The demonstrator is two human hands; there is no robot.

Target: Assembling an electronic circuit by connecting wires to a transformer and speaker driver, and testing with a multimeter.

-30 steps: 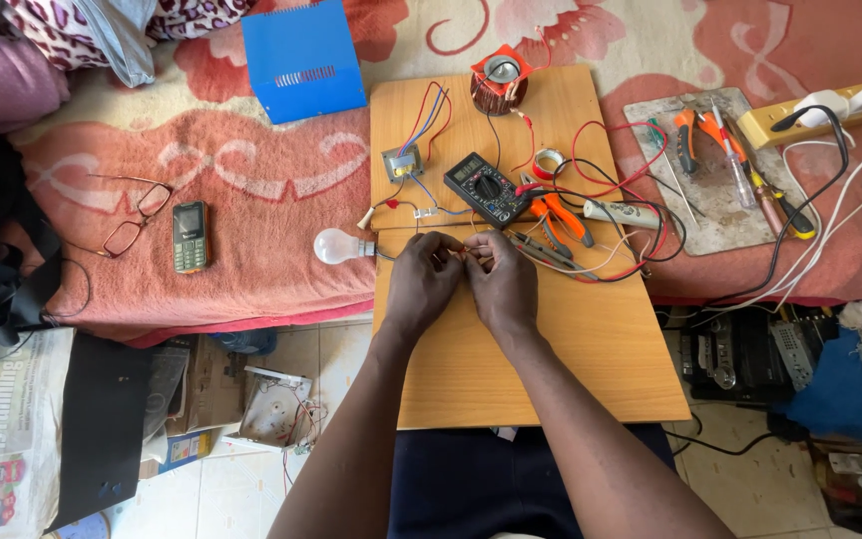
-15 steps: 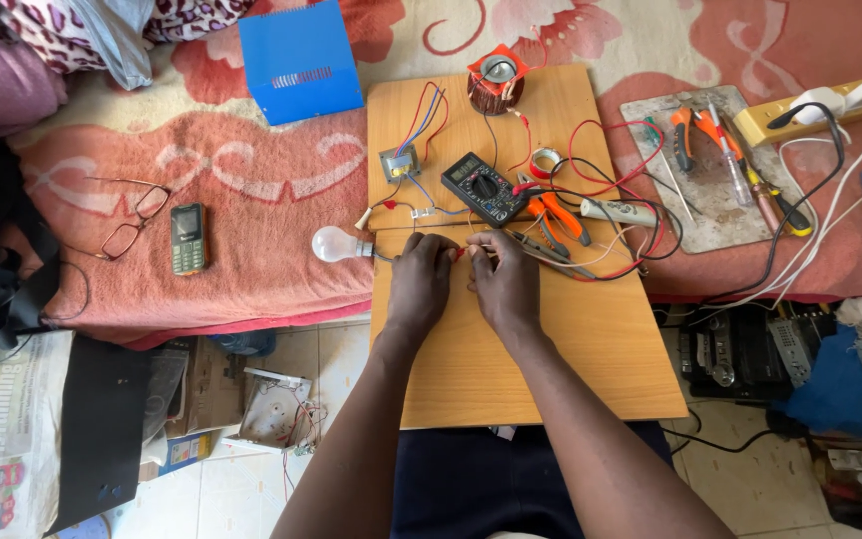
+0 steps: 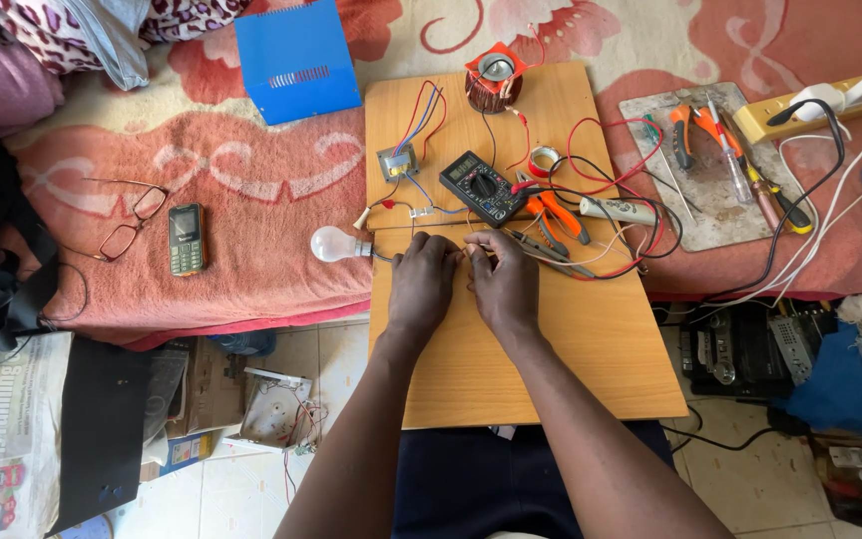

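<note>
Both hands meet at the middle of the wooden board, the surface (image 3: 551, 379) laid across the person's lap and the edge of the bed.

Left hand (image 3: 423, 284): fingers curled in, fingertips pinched at the near end of the lead that runs left to the light bulb (image 3: 329, 244). The grip looks closed on that thin wire (image 3: 383, 258), though the pinch point itself is partly hidden by the knuckles.

Right hand (image 3: 504, 284): likewise curled, thumb and forefinger closed on a pale wire end at its far-left corner. The two grips nearly touch, fingertip to fingertip.

Key relation: the wire lies left to right, along the board's cross seam, directly between the two grips. The bulb sits off the board's left edge on the pink bedspread (image 3: 231, 200), so the left hand is the nearer one to it. The lead's long axis points from the bulb's base straight into the left grip.

Just beyond the hands, on the far side: a black multimeter (image 3: 481, 186), tilted, with orange-handled pliers (image 3: 556, 215) just right of it and tangled red and black leads around both. A small transformer (image 3: 398, 162) stands far-left of the meter; a copper-wound coil (image 3: 493, 82) sits at the far edge of the board.
</note>
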